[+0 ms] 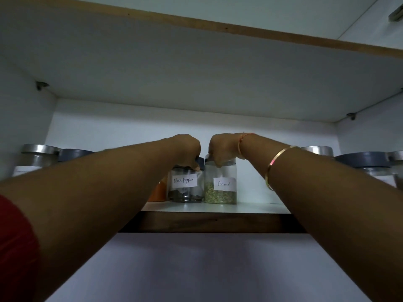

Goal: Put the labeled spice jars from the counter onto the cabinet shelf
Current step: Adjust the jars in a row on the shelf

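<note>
Left hand [187, 149] gripping dark lid of Black Pepper jar [185, 188] from above, fingers curling round it. Right hand [222, 149] gripping Fennel jar [220, 189] lid likewise. Both jars standing upright on cabinet shelf [250, 208], under hands, just beside each other. Steel-lidded jar [37, 159] sitting well left of left hand.

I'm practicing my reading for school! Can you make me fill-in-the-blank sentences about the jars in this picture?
The left hand grips the lid of the dark-spice jar, labeled ____.
The right hand grips the lid of the pale-seed jar, labeled ____.
Both jars stand on the cabinet ____.
The gold bangle is on the ____ forearm.
Missing words: Black Pepper; Fennel; shelf; right.
</note>
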Tool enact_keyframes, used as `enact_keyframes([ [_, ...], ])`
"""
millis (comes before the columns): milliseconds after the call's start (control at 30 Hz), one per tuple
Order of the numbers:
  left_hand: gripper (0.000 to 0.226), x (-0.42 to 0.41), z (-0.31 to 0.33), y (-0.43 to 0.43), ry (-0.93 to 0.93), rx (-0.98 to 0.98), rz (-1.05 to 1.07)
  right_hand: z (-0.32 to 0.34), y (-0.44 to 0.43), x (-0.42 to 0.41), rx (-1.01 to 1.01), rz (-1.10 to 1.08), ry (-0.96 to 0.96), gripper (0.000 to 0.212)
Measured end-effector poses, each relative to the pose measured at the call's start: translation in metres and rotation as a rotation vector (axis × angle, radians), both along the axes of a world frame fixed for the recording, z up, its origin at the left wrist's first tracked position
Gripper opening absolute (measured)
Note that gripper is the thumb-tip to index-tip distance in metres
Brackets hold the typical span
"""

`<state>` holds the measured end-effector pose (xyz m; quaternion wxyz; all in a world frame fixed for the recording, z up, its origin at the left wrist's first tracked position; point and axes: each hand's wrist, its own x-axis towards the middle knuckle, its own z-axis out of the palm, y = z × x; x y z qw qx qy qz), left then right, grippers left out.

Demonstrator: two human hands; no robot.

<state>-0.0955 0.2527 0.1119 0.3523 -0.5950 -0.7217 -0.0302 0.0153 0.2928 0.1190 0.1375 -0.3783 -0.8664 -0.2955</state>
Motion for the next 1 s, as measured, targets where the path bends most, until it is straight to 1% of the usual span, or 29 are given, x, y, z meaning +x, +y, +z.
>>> enact_keyframes([
  [200,0.047,0.001,0.005,0.008,0.029,-0.017,0.031,0.000,0.018,-0.014,-0.004,0.033,0.031,0.035],
  [333,0.046,0.004,0.006,0.011,0.008,-0.004,0.071,0.001,0.022,-0.013,-0.059,0.074,0.080,0.040],
  [433,0.052,0.008,0.002,0.011,-0.041,0.037,0.069,-0.002,0.024,-0.009,-0.112,0.133,0.160,0.043],
  [533,0.055,0.018,-0.001,0.009,-0.099,0.119,0.020,-0.002,0.019,0.001,-0.138,0.191,0.271,0.047],
  [600,0.050,0.031,-0.003,0.009,-0.129,0.168,-0.026,0.001,0.016,0.014,-0.131,0.193,0.323,0.045],
  [700,0.036,0.066,-0.006,0.011,-0.195,0.222,-0.114,0.007,0.010,0.044,-0.078,0.176,0.387,0.038],
  [767,0.027,0.093,-0.006,0.015,-0.260,0.248,-0.191,0.012,0.007,0.069,-0.023,0.133,0.364,0.029],
  [833,0.014,0.118,-0.004,0.019,-0.284,0.270,-0.272,0.017,0.008,0.094,0.025,0.050,0.317,0.021],
  [867,0.012,0.131,-0.002,0.021,-0.287,0.281,-0.317,0.018,0.010,0.109,0.040,0.010,0.318,0.026],
  [900,0.016,0.144,-0.001,0.024,-0.289,0.284,-0.360,0.018,0.013,0.122,0.046,-0.029,0.317,0.033],
  [933,0.017,0.154,-0.001,0.025,-0.287,0.277,-0.397,0.017,0.016,0.134,0.038,-0.058,0.315,0.034],
  [1000,0.013,0.176,-0.002,0.031,-0.297,0.247,-0.465,0.015,0.023,0.159,0.015,-0.106,0.325,0.022],
])
